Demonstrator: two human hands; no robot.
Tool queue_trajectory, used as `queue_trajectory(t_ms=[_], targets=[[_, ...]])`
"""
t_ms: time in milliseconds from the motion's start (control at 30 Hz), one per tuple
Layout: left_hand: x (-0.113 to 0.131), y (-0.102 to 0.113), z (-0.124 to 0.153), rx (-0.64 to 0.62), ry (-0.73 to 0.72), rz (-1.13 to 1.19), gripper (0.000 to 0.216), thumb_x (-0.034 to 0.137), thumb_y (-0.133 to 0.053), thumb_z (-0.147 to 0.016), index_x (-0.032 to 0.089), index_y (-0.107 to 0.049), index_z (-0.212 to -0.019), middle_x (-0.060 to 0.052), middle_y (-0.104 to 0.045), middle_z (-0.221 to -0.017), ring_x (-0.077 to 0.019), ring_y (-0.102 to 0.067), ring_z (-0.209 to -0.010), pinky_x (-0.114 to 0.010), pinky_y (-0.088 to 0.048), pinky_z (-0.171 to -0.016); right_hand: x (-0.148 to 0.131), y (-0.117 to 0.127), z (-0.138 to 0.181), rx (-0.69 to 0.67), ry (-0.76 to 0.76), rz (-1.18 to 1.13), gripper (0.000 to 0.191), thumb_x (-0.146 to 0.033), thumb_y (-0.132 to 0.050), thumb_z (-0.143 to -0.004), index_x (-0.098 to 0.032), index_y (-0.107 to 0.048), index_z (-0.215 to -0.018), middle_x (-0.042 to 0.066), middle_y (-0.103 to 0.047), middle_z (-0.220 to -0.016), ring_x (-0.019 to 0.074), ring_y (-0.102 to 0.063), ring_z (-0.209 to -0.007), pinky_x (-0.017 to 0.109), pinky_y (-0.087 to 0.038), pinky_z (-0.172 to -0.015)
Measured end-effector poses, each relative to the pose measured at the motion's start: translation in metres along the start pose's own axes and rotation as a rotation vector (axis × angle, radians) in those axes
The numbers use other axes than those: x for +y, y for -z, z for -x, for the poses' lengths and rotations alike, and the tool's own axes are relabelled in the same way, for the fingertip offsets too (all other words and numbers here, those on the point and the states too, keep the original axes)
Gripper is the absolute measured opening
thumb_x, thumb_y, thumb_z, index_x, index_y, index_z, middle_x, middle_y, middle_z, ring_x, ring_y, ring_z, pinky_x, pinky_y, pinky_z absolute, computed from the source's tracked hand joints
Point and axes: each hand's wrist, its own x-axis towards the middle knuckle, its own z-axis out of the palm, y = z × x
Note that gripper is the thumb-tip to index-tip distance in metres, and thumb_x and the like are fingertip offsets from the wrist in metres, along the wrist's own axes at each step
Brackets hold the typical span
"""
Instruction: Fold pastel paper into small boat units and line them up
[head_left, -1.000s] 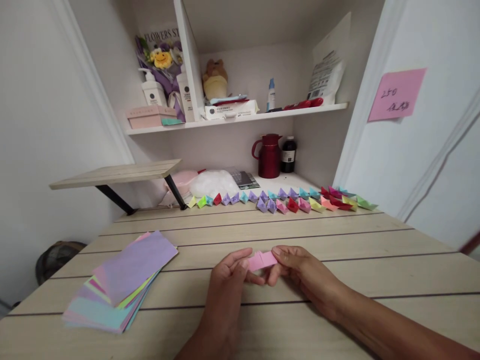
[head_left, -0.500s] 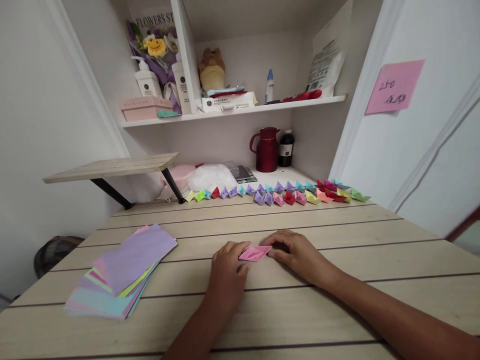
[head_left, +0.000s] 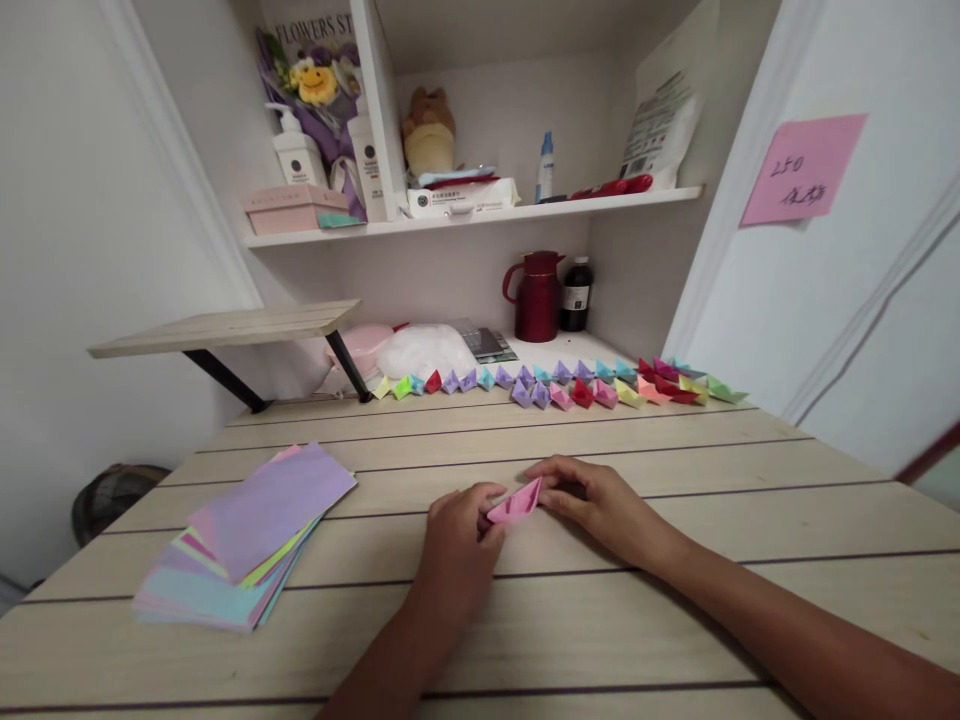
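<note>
A small folded pink paper boat (head_left: 515,504) is held just above the wooden table (head_left: 675,600), tilted up at its right end. My left hand (head_left: 456,540) pinches its left end with curled fingers. My right hand (head_left: 592,498) grips its right end, fingers closed around the tip. A fanned stack of coloured paper sheets (head_left: 247,540), lilac on top, lies on the table to the left of my hands.
A row of several finished paper boats (head_left: 570,388) in many colours lines the table's far edge. Behind it stand a red jug (head_left: 538,297) and a dark bottle (head_left: 576,295). A small raised wooden shelf (head_left: 225,328) sits at the back left; a wall shelf above holds bottles and boxes.
The pink paper went from a flat folded strip held up, down to the table as a boat shape, and its right end is now lifted. Both hands stayed on it.
</note>
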Motion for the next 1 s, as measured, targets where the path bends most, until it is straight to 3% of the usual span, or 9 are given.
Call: queue_trajectory(t_ms=[200, 333, 567, 733, 1000], targets=[[0.004, 0.000, 0.003, -0.004, -0.056, -0.018, 0.034, 0.009, -0.057, -0.068, 0.024, -0.064, -0.098, 0.002, -0.063, -0.075, -0.0154, -0.056, -0.072, -0.029, -0.043, -0.076, -0.002, -0.002, 0.001, 0.003, 0.035, 0.029, 0.030, -0.017, -0.060, -0.077, -0.024, -0.066, -0.105, 0.003, -0.069, -0.097, 0.0209, -0.062, -0.089, 0.034, -0.048, -0.081], [0.007, 0.001, 0.003, -0.032, -0.085, -0.062, 0.025, 0.007, -0.056, -0.067, 0.024, -0.061, -0.084, 0.004, -0.061, -0.072, -0.0149, -0.055, -0.071, -0.029, -0.040, -0.076, -0.004, -0.002, 0.001, 0.005, 0.107, 0.104, 0.039, -0.011, -0.059, -0.075, -0.027, -0.065, -0.110, 0.004, -0.068, -0.104, 0.0230, -0.060, -0.097, 0.037, -0.047, -0.087], [0.006, 0.003, 0.004, -0.065, -0.136, -0.185, 0.014, 0.011, -0.060, -0.071, 0.023, -0.061, -0.078, 0.003, -0.061, -0.075, -0.0154, -0.054, -0.071, -0.031, -0.037, -0.079, -0.003, -0.003, 0.001, -0.011, 0.151, 0.172, 0.027, -0.009, -0.056, -0.079, -0.027, -0.068, -0.094, 0.005, -0.059, -0.112, 0.0220, -0.056, -0.107, 0.036, -0.044, -0.093], [0.011, 0.004, 0.005, -0.115, -0.169, -0.338, 0.006, 0.018, -0.061, -0.079, 0.023, -0.064, -0.078, 0.001, -0.062, -0.077, -0.0162, -0.054, -0.071, -0.031, -0.035, -0.076, 0.002, -0.006, 0.001, -0.009, 0.177, 0.275, 0.023, -0.008, -0.056, -0.078, -0.026, -0.067, -0.087, 0.005, -0.061, -0.107, 0.0225, -0.058, -0.103, 0.037, -0.045, -0.091], [0.029, 0.001, 0.001, -0.194, -0.182, -0.575, 0.025, 0.022, -0.046, -0.092, 0.021, -0.066, -0.076, -0.001, -0.065, -0.077, -0.0171, -0.058, -0.074, -0.031, -0.033, -0.071, 0.007, -0.012, -0.003, -0.021, 0.247, 0.420, 0.026, -0.006, -0.052, -0.081, -0.025, -0.069, -0.086, 0.004, -0.063, -0.109, 0.0219, -0.059, -0.103, 0.038, -0.045, -0.091]])
